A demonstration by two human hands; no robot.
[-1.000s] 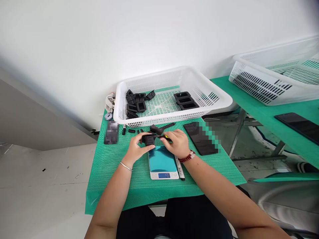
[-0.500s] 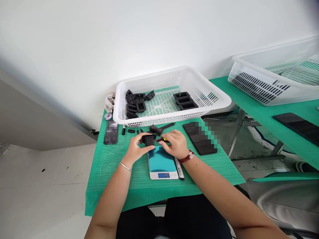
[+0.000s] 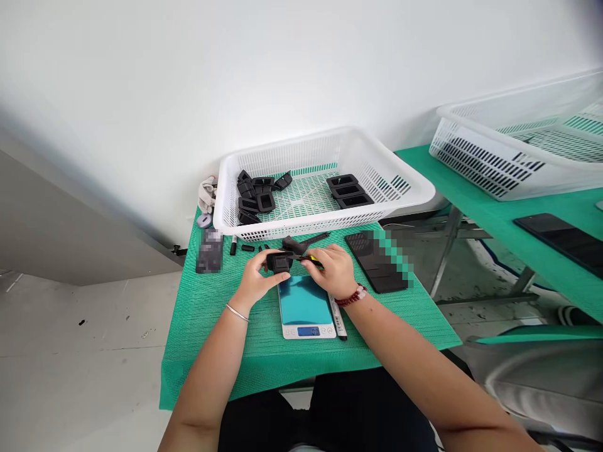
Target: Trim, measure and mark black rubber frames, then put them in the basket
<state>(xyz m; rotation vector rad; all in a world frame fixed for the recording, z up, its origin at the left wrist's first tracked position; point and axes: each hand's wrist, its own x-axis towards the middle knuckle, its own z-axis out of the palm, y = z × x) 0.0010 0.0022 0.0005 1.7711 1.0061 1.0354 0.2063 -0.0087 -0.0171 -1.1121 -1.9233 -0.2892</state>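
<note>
My left hand is closed around a black plastic part with a rectangular flange, held above the far end of a small digital scale. In my right hand is a utility knife with a black and yellow handle, mostly covered by the fingers. Its thin blade meets the right edge of the part; whether it is cutting in I cannot tell. The scale's display shows zero. Beside the scale, on its right, lies a white marker with a black cap.
Behind my hands stands a white basket holding several black frame-like parts. A black tool with a long flat bar lies before it. Dark phone-like slabs lie left and right on the green cloth. Another basket stands right.
The black part has turned in my left hand, so its rectangular face shows more. The knife blade now lies along its right edge. Everything else stays put.
</note>
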